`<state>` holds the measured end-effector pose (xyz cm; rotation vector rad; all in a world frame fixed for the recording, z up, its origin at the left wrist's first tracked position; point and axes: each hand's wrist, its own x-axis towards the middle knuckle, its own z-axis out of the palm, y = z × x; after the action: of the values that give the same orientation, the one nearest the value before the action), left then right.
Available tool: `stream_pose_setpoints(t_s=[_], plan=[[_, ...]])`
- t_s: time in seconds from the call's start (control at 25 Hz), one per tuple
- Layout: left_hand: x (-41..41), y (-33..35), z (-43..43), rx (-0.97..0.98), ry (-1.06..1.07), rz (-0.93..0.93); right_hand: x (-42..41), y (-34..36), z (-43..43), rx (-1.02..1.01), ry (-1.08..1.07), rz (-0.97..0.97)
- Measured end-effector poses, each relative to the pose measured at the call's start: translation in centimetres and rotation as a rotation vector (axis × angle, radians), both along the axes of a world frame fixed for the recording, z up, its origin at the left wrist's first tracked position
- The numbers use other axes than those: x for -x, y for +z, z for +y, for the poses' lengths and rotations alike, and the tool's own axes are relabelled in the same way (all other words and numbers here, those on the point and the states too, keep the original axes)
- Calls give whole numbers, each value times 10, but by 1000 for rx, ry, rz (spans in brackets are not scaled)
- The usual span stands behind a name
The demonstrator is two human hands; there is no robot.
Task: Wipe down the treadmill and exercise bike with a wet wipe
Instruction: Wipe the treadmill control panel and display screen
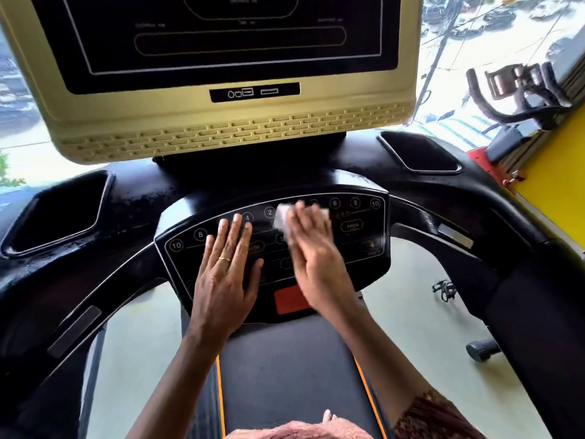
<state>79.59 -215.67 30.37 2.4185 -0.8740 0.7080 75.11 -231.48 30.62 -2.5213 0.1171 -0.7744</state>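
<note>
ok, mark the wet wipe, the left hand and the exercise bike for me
wet wipe (281,218), head view, its uncovered white corner.
left hand (226,270), head view, middle of the back of the hand.
exercise bike (535,101), head view, dark handlebar assembly at upper right.

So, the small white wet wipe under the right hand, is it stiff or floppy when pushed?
Probably floppy: the small white wet wipe looks crumpled and bunched under the right hand on the black button panel. Likely light, being thin and smaller than that hand.
</note>
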Motion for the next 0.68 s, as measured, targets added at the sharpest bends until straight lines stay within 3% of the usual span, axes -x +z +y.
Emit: stream_pose_setpoints(t_s=[0.08, 0.16, 0.36, 0.44, 0.56, 0.68], plan=[[-1, -1, 1, 2, -5, 8, 38, -16, 10, 55, 166, 82], [0, -2, 1, 8, 3, 21, 66, -24, -8, 63, 184, 89], [1, -2, -2, 1, 10, 32, -4, 5, -41, -74, -187, -34], [0, -2, 0, 6, -3, 35, -26, 17, -11, -77, -109, -24], [0, -2, 2, 18, -30, 41, 5, 0, 23, 23, 126, 69], [1, -3, 0, 25, -22, 40, 38, -20, -7, 16, 32, 41]])
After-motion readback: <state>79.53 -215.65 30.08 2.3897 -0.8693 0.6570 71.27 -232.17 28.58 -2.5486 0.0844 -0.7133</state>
